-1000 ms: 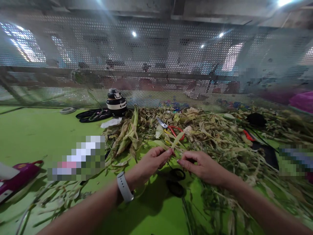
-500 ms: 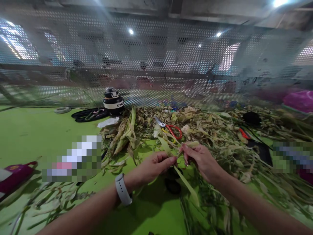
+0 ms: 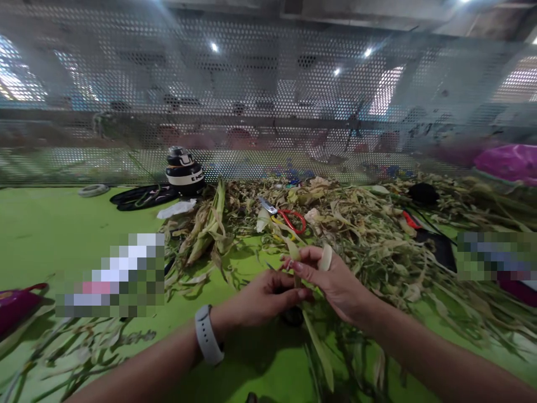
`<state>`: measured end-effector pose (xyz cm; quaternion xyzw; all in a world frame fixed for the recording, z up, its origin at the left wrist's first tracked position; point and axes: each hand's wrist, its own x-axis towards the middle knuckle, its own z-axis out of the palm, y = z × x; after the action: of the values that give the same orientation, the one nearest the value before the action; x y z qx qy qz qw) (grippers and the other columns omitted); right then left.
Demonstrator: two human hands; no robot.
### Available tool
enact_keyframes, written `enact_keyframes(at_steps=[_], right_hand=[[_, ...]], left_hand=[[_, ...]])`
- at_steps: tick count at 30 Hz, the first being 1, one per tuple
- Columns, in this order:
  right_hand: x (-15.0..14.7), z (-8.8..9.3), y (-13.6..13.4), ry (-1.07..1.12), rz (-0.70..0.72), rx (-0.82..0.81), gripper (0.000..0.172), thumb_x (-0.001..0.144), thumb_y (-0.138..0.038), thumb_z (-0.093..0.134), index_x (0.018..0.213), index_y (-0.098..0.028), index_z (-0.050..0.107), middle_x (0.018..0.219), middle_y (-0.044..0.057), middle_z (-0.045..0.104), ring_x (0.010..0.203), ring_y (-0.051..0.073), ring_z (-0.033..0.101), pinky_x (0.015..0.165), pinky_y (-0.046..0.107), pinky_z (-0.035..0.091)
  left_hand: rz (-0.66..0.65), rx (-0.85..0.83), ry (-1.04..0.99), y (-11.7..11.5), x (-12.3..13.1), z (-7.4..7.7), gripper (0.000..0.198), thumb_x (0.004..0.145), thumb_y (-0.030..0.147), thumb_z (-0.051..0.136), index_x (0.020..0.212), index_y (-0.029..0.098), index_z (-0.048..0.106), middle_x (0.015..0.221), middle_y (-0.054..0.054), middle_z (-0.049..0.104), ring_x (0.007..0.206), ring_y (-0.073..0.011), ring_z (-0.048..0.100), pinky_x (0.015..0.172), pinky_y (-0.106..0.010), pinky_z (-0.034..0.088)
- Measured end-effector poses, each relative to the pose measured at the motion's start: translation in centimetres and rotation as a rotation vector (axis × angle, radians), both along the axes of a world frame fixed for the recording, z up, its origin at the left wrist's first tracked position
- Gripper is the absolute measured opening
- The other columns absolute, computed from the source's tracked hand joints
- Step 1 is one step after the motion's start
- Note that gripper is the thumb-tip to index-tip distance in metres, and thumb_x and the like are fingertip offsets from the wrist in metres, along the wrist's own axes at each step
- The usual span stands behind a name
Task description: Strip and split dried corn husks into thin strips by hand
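Observation:
My left hand [image 3: 262, 299], with a white watch [image 3: 205, 341] on its wrist, is pinched round a long green leaf strip [image 3: 316, 344] that hangs down toward me. My right hand [image 3: 331, 280] sits just above and to the right of it, fingers closed on the same strip, with the strip's pale end curled over the index finger [image 3: 325, 257]. Both hands meet above the green tabletop [image 3: 42, 240], in front of a heap of dried leaves and husks [image 3: 361, 235]. Red-handled scissors [image 3: 285, 215] lie on the heap beyond my hands.
A perforated metal screen [image 3: 251, 112] closes the far edge of the table. A black-and-white round object [image 3: 183, 170] with black straps stands at the back left, a roll of tape [image 3: 93, 190] further left. A magenta item [image 3: 17, 302] lies at the left edge.
My right hand has moved left and closer to my left hand, curling the strip's end over its finger. The left hand dropped slightly beneath it. The view shifted a little to the right.

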<state>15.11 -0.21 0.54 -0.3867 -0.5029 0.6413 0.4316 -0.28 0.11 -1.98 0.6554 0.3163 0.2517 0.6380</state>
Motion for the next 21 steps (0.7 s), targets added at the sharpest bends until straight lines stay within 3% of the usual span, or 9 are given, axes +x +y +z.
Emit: enact_keyframes(at_steps=[2,5,10,13,17,21], right_hand=[[-0.1,-0.1,-0.1,0.0,-0.056,0.003,0.023,0.067,-0.036,0.073,0.074,-0.017,0.062,0.074,0.001,0.064,0.069,0.013,0.057,0.059,0.022,0.043],[0.3,0.4,0.2,-0.078,-0.028,0.06,0.024,0.072,-0.039,0.068,0.076,-0.016,0.062,0.079,0.003,0.066,0.075,0.014,0.059,0.067,0.024,0.045],[2.1,1.9,1.6,-0.358,-0.003,0.297,0.036,0.079,-0.05,0.056,0.09,-0.016,0.062,0.089,0.005,0.063,0.083,0.016,0.057,0.073,0.027,0.044],[2.5,1.7,2.2,-0.427,0.038,0.347,0.037,0.076,-0.05,0.059,0.081,-0.014,0.064,0.08,0.004,0.061,0.072,0.015,0.054,0.064,0.026,0.044],[2.2,0.8,2.3,-0.403,-0.099,0.319,0.035,0.072,-0.049,0.062,0.072,-0.013,0.063,0.058,-0.001,0.053,0.05,0.009,0.041,0.047,0.022,0.036],[2.2,0.7,2.5,-0.428,-0.124,0.276,0.039,0.073,-0.053,0.06,0.066,-0.015,0.058,0.054,-0.002,0.05,0.048,0.009,0.042,0.047,0.022,0.035]], left_hand=[[-0.044,-0.048,0.015,-0.2,-0.1,0.4,0.035,0.078,0.045,0.058,0.065,0.013,0.063,0.05,0.005,0.042,0.047,-0.0059,0.031,0.046,-0.022,0.024],[-0.033,-0.151,-0.007,-0.5,-0.1,0.9,0.035,0.076,0.046,0.06,0.066,0.012,0.063,0.052,0.002,0.049,0.047,-0.0064,0.039,0.046,-0.021,0.027],[0.208,-0.278,-0.109,-0.7,0.1,1.8,0.033,0.072,0.045,0.065,0.07,0.012,0.063,0.053,0.002,0.051,0.048,-0.0069,0.041,0.047,-0.021,0.03],[0.271,-0.252,-0.157,-0.3,0.0,2.0,0.031,0.07,0.041,0.068,0.063,0.013,0.058,0.054,0.003,0.05,0.05,-0.0063,0.039,0.049,-0.021,0.03],[0.248,-0.174,-0.137,0.1,-0.2,1.4,0.032,0.071,0.043,0.066,0.066,0.012,0.059,0.055,0.003,0.051,0.053,-0.0077,0.043,0.054,-0.022,0.034],[0.23,-0.141,-0.14,0.2,-0.1,0.7,0.032,0.074,0.044,0.063,0.071,0.012,0.062,0.06,0.0,0.057,0.054,-0.0084,0.046,0.055,-0.022,0.036]])
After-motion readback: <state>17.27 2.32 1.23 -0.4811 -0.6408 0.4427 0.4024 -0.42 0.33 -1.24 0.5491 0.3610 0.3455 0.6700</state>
